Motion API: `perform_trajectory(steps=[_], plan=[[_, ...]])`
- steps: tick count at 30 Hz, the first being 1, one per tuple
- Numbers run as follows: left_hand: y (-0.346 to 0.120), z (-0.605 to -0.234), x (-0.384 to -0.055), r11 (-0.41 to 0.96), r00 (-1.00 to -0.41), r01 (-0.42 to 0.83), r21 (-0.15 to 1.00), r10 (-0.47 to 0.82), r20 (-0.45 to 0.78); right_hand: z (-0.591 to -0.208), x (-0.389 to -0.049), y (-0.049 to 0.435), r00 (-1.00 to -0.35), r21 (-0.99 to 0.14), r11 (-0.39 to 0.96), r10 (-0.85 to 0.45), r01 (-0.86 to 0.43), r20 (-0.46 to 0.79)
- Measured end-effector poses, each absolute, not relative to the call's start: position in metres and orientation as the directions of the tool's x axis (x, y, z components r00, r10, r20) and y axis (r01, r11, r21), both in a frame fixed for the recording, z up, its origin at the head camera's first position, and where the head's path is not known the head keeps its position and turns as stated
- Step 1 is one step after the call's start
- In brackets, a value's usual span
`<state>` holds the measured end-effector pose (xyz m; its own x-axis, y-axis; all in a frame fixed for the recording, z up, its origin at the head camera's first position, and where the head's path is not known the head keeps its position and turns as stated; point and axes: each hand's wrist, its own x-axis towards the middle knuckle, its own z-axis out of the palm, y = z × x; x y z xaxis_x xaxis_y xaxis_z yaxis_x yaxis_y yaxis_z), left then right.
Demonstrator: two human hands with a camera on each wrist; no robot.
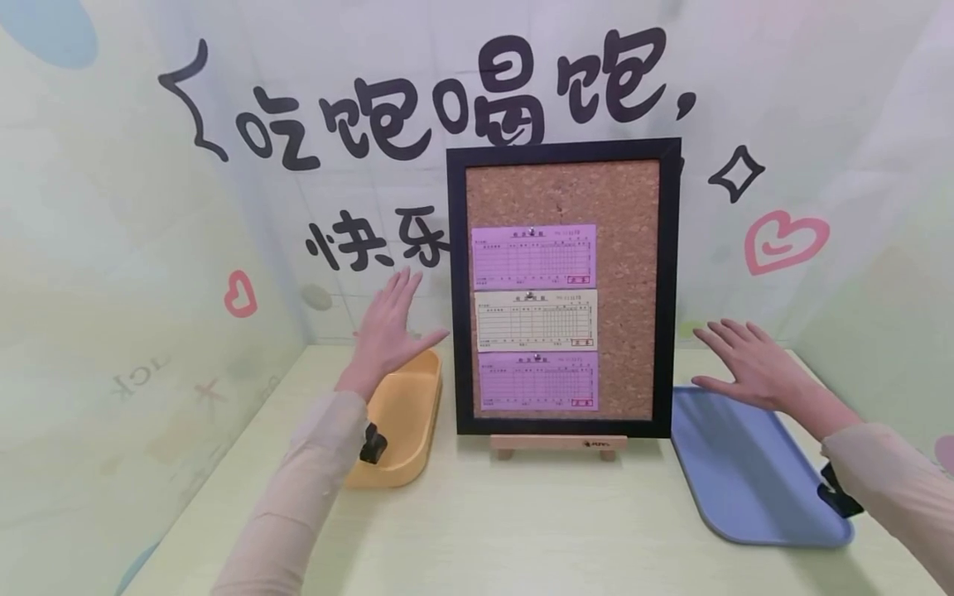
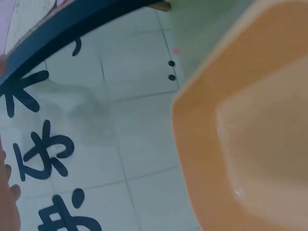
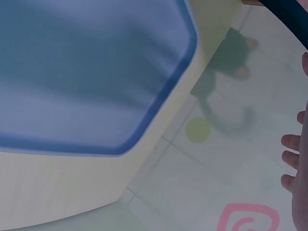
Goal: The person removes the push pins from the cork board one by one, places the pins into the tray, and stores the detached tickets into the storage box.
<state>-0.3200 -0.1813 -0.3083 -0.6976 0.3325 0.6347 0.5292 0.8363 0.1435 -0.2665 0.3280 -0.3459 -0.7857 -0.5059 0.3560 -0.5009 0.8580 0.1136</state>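
In the head view a black-framed cork board (image 1: 629, 290) stands on a small wooden easel (image 1: 559, 445). Pinned down its left side are three printed slips: a purple slip (image 1: 534, 258) on top, a cream slip (image 1: 537, 323) in the middle and another purple slip (image 1: 538, 385) at the bottom. My left hand (image 1: 386, 331) is raised left of the board, above the yellow tray (image 1: 417, 463), fingers straight and thumb spread, holding nothing. On the other side my right hand (image 1: 753, 364) hovers over the far end of the blue tray (image 1: 753, 472), its fingers stretched out and nothing held.
The trays and the easel rest on a pale tabletop (image 1: 477, 530). Behind them rises a light wall sheet (image 1: 358, 50) with large black lettering and pink hearts, and similar sheets close both sides. Each wrist carries a black strap mount (image 1: 374, 444).
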Motion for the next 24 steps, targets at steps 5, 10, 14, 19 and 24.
perform_trajectory(steps=[5, 10, 14, 19, 24], plan=[[-0.164, -0.298, -0.323, 0.81, -0.644, 0.566, 0.15, 0.321, 0.694, -0.345, -0.267, 0.327, -0.77, 0.116, 0.85, -0.517, -0.514, 0.374], [-0.149, -0.287, -0.326, 0.787, -0.618, 0.593, 0.169, 0.311, 0.722, -0.344, -0.267, 0.325, -0.766, 0.115, 0.85, -0.516, -0.514, 0.383], [-0.139, -0.28, -0.33, 0.784, -0.633, 0.589, 0.197, 0.296, 0.715, -0.344, -0.267, 0.323, -0.769, 0.113, 0.853, -0.511, -0.51, 0.384], [-0.128, -0.273, -0.334, 0.778, -0.643, 0.587, 0.224, 0.28, 0.713, -0.343, -0.268, 0.322, -0.776, 0.11, 0.857, -0.504, -0.503, 0.38], [-0.121, -0.272, -0.338, 0.779, -0.663, 0.576, 0.247, 0.268, 0.699, -0.34, -0.268, 0.32, -0.781, 0.1, 0.86, -0.498, -0.5, 0.376]])
